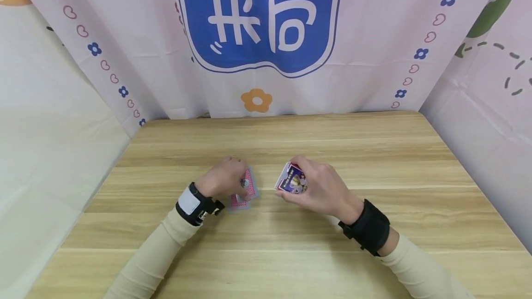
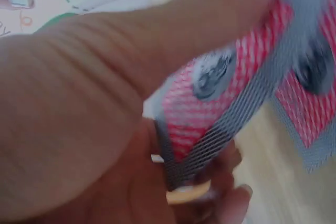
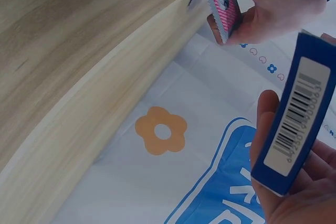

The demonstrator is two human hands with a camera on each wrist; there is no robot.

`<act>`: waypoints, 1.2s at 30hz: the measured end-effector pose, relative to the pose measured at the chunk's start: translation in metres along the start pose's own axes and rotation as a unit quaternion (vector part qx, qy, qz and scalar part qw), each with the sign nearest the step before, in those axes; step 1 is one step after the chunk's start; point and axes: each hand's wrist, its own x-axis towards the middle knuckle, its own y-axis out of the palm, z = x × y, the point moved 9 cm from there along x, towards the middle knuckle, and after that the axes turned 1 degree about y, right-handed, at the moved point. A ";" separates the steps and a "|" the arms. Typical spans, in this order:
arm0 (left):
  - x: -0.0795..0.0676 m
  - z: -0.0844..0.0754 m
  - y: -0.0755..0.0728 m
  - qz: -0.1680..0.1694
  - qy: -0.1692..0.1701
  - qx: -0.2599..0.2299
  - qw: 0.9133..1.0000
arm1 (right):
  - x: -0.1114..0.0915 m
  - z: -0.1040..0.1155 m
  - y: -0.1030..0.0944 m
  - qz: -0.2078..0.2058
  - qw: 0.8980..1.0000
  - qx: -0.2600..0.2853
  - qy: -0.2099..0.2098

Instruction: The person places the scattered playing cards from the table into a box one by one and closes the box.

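My left hand (image 1: 226, 176) pinches a playing card (image 1: 250, 181) with a red patterned back and a pale border. Its thumb lies along the near edge in the left wrist view, with the other fingers curled behind the card (image 2: 231, 114). Partly covered by it, a second red-backed card (image 1: 239, 205) lies just below the hand. To the right, my right hand (image 1: 326, 188) grips a small card box (image 1: 293, 180) between thumb and fingers. The box shows a dark purple picture face to the head view, and its blue side with a white barcode label (image 3: 298, 114) faces the right wrist camera.
Both hands work over a light wood-grain table (image 1: 266, 262). Behind it hangs a white cloth (image 1: 357, 86) with a blue emblem and an orange flower, and pale cloth walls flank both sides. Each wrist wears a black strap (image 1: 370, 227).
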 end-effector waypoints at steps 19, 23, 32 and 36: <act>-0.025 -0.043 -0.071 -0.193 0.150 -0.295 0.924 | -0.002 -0.005 0.004 0.029 1.000 -0.004 0.008; -0.029 -0.051 -0.071 -0.171 0.154 -0.368 0.901 | -0.001 -0.004 0.004 0.032 0.999 0.002 0.005; -0.029 -0.059 -0.065 -0.160 0.158 -0.375 0.899 | -0.001 0.000 0.006 0.032 0.999 0.013 -0.009; -0.030 -0.058 -0.067 -0.179 0.148 -0.379 0.896 | -0.001 0.001 0.006 0.033 0.999 0.020 -0.012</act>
